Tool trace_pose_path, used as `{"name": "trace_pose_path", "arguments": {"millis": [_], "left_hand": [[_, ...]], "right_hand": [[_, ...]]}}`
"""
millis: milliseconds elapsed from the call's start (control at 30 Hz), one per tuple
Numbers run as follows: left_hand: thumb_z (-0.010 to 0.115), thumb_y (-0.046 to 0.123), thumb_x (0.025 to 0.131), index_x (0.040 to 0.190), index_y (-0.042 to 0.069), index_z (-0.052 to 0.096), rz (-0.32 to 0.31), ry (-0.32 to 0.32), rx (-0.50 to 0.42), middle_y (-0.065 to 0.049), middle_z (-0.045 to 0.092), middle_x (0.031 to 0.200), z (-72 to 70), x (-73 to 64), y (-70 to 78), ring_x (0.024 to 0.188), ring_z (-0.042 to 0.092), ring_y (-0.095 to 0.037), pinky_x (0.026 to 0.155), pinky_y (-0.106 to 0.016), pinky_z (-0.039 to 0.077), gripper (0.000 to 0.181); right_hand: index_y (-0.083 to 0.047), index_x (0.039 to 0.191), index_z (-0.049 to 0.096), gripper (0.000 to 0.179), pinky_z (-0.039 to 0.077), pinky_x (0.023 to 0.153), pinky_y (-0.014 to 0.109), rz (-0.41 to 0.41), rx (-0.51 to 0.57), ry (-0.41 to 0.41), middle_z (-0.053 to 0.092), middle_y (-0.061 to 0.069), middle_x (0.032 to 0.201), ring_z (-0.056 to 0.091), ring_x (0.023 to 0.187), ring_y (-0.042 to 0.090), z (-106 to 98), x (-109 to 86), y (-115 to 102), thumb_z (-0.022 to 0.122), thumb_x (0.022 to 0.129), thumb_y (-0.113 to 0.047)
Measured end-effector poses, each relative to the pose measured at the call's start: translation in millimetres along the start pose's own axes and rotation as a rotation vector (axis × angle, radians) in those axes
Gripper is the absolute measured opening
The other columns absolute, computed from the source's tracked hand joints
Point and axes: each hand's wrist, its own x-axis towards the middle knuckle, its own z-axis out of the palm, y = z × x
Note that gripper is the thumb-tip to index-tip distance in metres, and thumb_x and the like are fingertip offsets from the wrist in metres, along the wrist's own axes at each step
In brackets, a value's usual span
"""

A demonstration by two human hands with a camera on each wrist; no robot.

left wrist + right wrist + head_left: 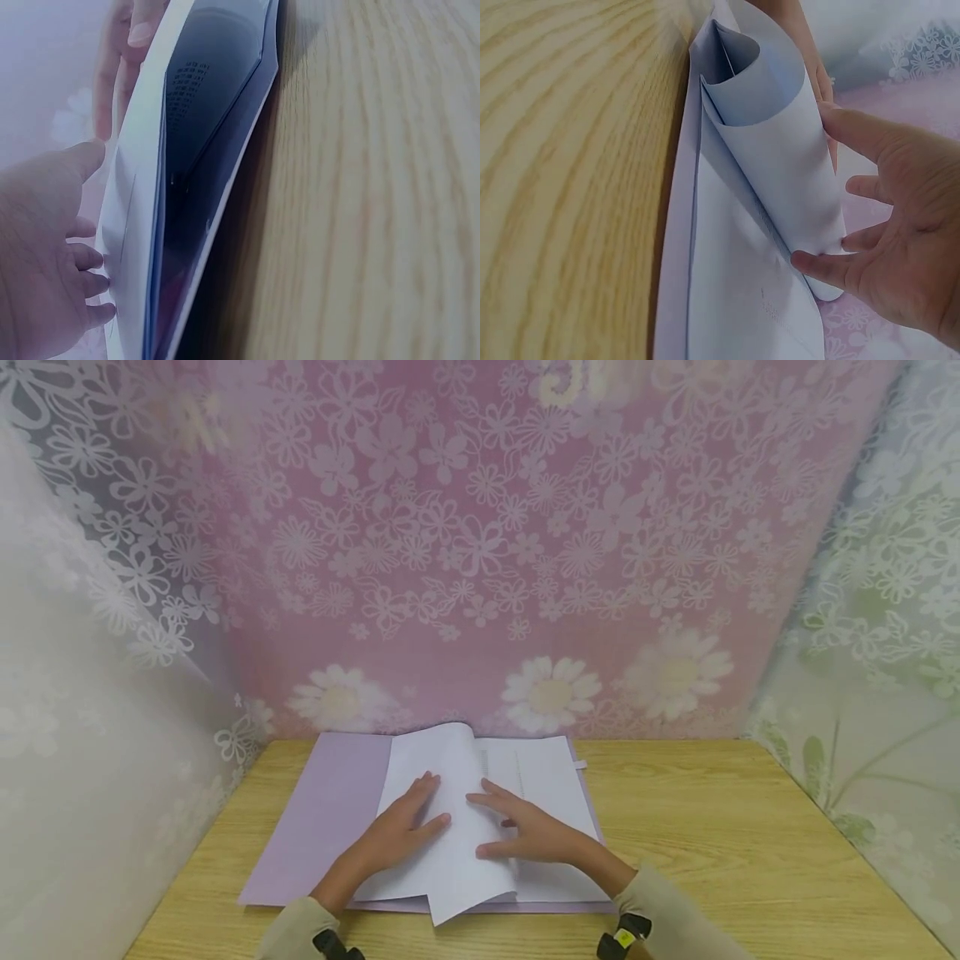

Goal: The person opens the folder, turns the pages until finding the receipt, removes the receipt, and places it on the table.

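Note:
A lilac folder (322,810) lies spread on the table with white paper sheets (551,827) in it. One curled white sheet (468,860) bulges up near the middle, its lower corner past the folder's front edge. My left hand (401,828) rests on the paper left of the bulge, fingers extended. My right hand (536,831) touches the curled sheet from the right with spread fingers. In the right wrist view the rolled paper (787,157) stands up beside the right fingertips (810,260). The left wrist view shows a gap under the sheets, with faint print inside.
The wooden table (720,827) extends to both sides of the folder. A pink floral curtain (480,568) hangs behind the table, with pale floral sheeting (885,693) on the right and white sheeting (90,735) on the left. A small tab (581,765) sticks out at the folder's right edge.

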Motion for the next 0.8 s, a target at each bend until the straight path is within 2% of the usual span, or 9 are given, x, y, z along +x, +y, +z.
{"name": "trace_pose_path", "arguments": {"millis": [300, 533, 800], "left_hand": [[0.055, 0.056, 0.100, 0.161, 0.013, 0.032, -0.020, 0.011, 0.015, -0.013, 0.024, 0.169, 0.2, -0.5, -5.0, 0.157, 0.020, -0.038, 0.124, -0.062, 0.023, 0.078], [0.058, 0.053, 0.100, 0.160, 0.011, 0.035, -0.029, 0.014, 0.050, -0.016, 0.026, 0.168, 0.2, -0.7, -8.6, 0.157, 0.020, -0.040, 0.122, -0.066, 0.023, 0.076], [0.056, 0.054, 0.101, 0.159, 0.010, 0.035, -0.044, 0.007, 0.060, -0.018, 0.025, 0.168, -2.1, 0.2, -12.1, 0.157, 0.018, -0.042, 0.122, -0.068, 0.020, 0.076]], "right_hand": [[-0.017, 0.157, 0.041, 0.075, 0.048, 0.112, 0.046, -0.016, 0.066, -0.030, 0.015, 0.016, 0.171, 0.025, 0.156, 0.035, 7.7, 0.9, -2.8, 0.075, 0.093, -0.036], [-0.016, 0.155, 0.044, 0.075, 0.048, 0.111, 0.043, -0.017, 0.035, -0.021, 0.018, 0.016, 0.171, 0.032, 0.153, 0.035, 15.0, 4.7, -0.6, 0.078, 0.091, -0.035], [-0.014, 0.152, 0.048, 0.072, 0.049, 0.110, 0.041, -0.014, 0.046, 0.000, 0.024, 0.017, 0.169, 0.040, 0.149, 0.035, 16.7, 5.6, -5.0, 0.079, 0.090, -0.032]]}}
